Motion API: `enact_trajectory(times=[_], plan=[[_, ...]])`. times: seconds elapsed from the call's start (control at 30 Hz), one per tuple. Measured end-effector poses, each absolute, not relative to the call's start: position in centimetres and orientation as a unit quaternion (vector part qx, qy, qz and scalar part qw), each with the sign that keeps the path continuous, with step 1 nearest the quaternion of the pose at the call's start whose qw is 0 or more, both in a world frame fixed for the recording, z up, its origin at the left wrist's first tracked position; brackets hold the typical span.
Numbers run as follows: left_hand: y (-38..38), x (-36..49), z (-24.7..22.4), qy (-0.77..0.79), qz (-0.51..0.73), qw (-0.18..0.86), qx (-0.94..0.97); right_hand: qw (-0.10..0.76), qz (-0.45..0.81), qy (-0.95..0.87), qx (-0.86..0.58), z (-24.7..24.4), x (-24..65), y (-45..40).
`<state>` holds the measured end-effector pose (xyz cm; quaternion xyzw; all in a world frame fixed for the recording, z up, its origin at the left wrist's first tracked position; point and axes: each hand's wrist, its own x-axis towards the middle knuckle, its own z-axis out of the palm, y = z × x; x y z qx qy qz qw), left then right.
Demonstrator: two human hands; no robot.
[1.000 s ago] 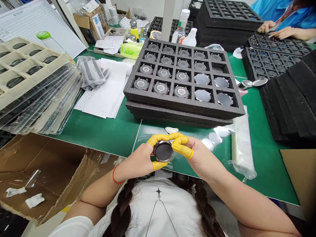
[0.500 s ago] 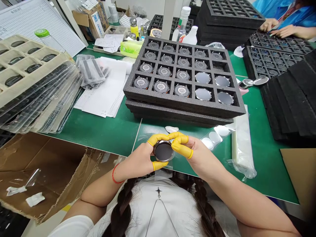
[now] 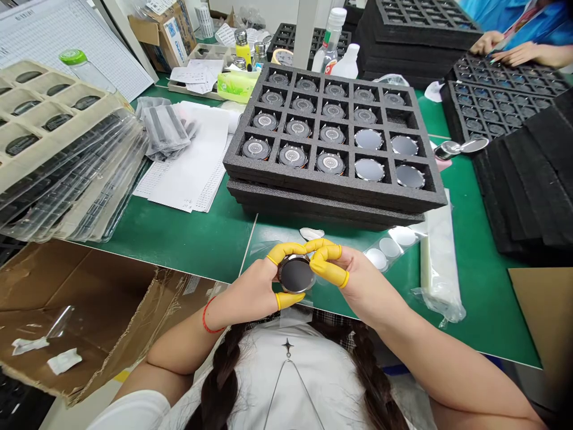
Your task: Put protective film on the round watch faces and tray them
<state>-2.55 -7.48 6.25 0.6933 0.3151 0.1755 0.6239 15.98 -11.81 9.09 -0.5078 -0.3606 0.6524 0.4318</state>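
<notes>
A round smartwatch body (image 3: 297, 275) with a dark screen and silver rim faces up, held just above the near edge of the bench. My left hand (image 3: 256, 290) grips it from the left, a yellow-cotted finger over the top and the thumb under its lower rim. At its upper right rim, my right hand (image 3: 348, 273) pinches thumb and finger together, also in yellow finger cots. What that pinch holds, if anything, is too small to name. Beyond the hands, a black foam tray (image 3: 333, 185) carries watch bodies, some backs up, some screens up.
Clear film with round white stickers (image 3: 388, 248) lies right of my hands, beside a plastic-wrapped white pack (image 3: 437, 263). Stacked plastic trays (image 3: 67, 173) stand left, above an open cardboard box (image 3: 80, 310). A co-worker's hands (image 3: 505, 51) work over foam trays at the far right.
Both hands and the watch body keep nearly the same place and pose. The view has shifted very slightly.
</notes>
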Motion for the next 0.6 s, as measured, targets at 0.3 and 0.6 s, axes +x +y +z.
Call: enact_trajectory(times=[0.3, 0.6], plan=[[-7.43, -2.56, 6.31, 0.311, 0.182, 0.615, 0.702, 0.432, 0.647, -0.378, -0.502, 8.98, 16.04, -11.8], [-7.51, -2.59, 6.28, 0.314, 0.188, 0.603, 0.709, 0.429, 0.646, -0.374, -0.509, 9.03, 16.01, -11.89]])
